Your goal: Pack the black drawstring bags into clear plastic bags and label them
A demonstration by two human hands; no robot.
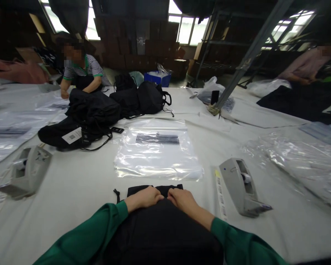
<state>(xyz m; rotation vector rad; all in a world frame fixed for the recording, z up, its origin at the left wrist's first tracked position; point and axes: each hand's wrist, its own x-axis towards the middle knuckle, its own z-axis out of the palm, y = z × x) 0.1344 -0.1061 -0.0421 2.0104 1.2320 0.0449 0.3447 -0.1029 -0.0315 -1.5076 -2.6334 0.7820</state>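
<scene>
A black drawstring bag (165,228) lies in front of me, its top edge pointing away and a knotted cord end sticking out at its left. My left hand (145,197) is closed on the fabric near the top edge, fingers curled in. Close beside it, my right hand (182,198) pinches the same edge. The two hands almost meet at the middle of the bag. Just beyond the bag lies a stack of clear plastic bags (157,158) with a printed dark text block.
Grey tape dispensers stand at left (30,171) and right (241,187), with a barcode label strip (221,195) by the right one. Black bags with tags (91,110) are piled at far left. A person (84,70) works behind them. Loose plastic (306,158) covers the right side.
</scene>
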